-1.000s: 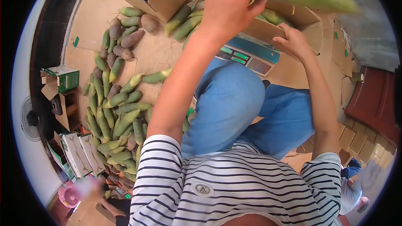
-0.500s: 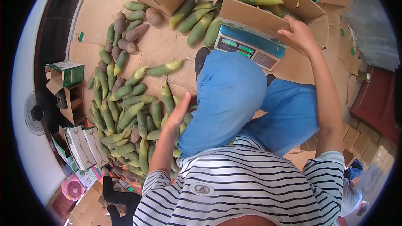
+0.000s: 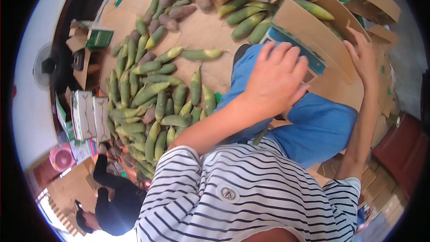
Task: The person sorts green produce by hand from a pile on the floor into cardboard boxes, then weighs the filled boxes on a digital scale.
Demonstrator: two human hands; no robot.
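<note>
Brown box (image 3: 313,33) at far right holds a green radish (image 3: 314,9). The right hand (image 3: 363,56), half open, is at its right end. The left hand (image 3: 277,78), loosely open, nothing visible in it, is above the near jeans (image 3: 322,130). More radishes (image 3: 150,93) lie left.

A bare stretch of the floor (image 3: 204,33) lies between the heap of radishes (image 3: 152,92) and the row of radishes (image 3: 245,27) beside the open box (image 3: 309,29). One lone radish (image 3: 203,54) crosses its near side. The bent knee (image 3: 242,74) and the left hand (image 3: 277,78) block the way from the body to the scale (image 3: 309,54). The box's tall walls leave access from above; the right hand (image 3: 362,56) crowds its right end.
</note>
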